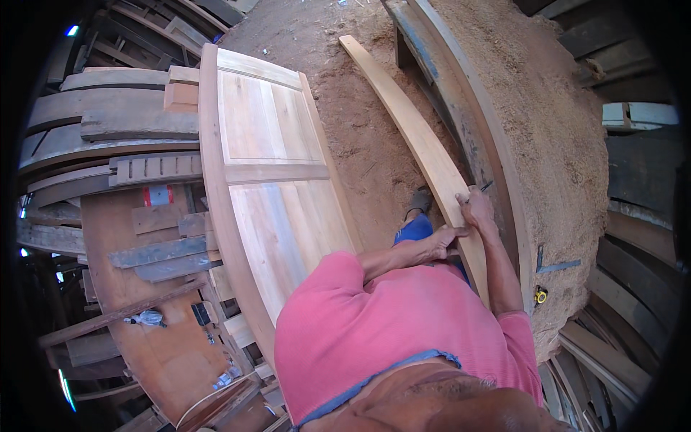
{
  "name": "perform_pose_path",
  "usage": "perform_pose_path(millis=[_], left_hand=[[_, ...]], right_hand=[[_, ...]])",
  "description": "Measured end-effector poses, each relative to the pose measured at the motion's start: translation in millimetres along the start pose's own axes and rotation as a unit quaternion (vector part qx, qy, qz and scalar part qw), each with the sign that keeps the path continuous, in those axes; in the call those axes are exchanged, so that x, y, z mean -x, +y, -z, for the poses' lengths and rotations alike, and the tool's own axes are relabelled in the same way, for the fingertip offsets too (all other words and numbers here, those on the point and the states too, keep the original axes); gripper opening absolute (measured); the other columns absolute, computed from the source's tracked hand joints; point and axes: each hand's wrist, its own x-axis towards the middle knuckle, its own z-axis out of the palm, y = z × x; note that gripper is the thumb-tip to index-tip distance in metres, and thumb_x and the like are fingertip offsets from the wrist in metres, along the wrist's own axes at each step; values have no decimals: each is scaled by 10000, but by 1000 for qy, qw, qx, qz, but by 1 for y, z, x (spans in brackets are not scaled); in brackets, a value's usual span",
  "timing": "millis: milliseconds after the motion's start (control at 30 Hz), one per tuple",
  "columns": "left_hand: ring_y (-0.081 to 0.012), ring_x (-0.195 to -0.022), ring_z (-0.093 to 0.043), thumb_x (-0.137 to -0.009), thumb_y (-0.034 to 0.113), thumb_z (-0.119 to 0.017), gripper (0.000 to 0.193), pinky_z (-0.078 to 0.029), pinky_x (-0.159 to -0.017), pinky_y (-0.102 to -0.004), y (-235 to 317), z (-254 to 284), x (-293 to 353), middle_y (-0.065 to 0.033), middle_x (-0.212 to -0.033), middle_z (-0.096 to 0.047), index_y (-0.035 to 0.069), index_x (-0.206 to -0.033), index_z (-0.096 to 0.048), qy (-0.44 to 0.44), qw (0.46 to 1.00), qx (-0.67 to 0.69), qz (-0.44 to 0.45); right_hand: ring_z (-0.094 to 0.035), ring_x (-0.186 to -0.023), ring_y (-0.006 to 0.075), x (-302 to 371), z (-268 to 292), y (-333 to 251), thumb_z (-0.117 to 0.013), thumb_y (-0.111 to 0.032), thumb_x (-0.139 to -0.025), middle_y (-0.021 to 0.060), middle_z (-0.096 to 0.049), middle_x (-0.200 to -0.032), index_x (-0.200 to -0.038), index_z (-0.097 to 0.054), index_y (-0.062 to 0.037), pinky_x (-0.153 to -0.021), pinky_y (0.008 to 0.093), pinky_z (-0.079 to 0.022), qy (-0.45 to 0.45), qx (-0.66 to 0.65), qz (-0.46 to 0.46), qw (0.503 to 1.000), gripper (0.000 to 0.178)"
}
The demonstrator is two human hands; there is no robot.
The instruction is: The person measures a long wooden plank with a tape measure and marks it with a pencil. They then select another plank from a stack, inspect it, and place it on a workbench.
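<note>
A long, pale wooden board (412,128) slants away from my body, its near end against my pink shirt. My left hand (440,243) is closed on the board's left edge, close to my waist. Slightly farther along, my right hand (476,207) rests on the board's right edge with its fingers bent. A thin, dark, pencil-like stick (487,186) pokes out of that hand. On the left lies a large panelled wooden door (277,173), below and beside my left arm.
A heavy timber bench (497,144) runs along the board's right side, beside sawdust (551,144). A metal square (560,266) and a yellow tape measure (540,294) lie at the right. Stacked planks (137,108) fill the left, near a brown sheet (173,360) bearing small items.
</note>
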Motion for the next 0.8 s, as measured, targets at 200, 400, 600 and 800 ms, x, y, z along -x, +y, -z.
perform_pose_path(millis=[200, 400, 600, 800], left_hand=[[-292, -1183, -649, -900, 181, -802, 496, -526, -1040, -545, 57, -5, 40, -125, -1242, -641, 64, -1306, -542, 53, 997, -47, 28], [-241, -1011, -698, -957, 263, -751, 492, -626, -834, -388, 97, -5, 70, -132, -1159, -661, 21, -1314, -512, -90, 969, -214, 85], [-165, -695, -678, -944, 426, -760, 506, -609, -627, -312, 176, 83, 26, -97, -934, -705, 55, -1229, -569, -111, 958, -262, 39], [-300, -1076, -643, -861, 691, -714, 1022, -523, -1031, -524, 258, 164, -47, -224, -1284, -619, 0, -1527, -362, 98, 994, -11, -39]], right_hand=[[-656, -1195, 450, -99, -40, -9, -609, -500, -982, 367, -642, -1273, -1317, -603, 118, -1024, 461, -498, -54, -106, -36, 992, 703], [-685, -1103, 298, -122, -76, 21, -530, -617, -1006, 267, -729, -1123, -1193, -699, 131, -969, 420, -499, -144, -332, -130, 923, 790], [-665, -1118, 255, -62, -45, 41, -507, -636, -1016, 230, -719, -1183, -1253, -681, 114, -965, 400, -516, -199, -321, -173, 909, 806], [-696, -1145, 325, 46, 26, 40, -595, -523, -1004, 285, -716, -1200, -1259, -679, 100, -969, 417, -518, -154, -152, -161, 963, 678]])
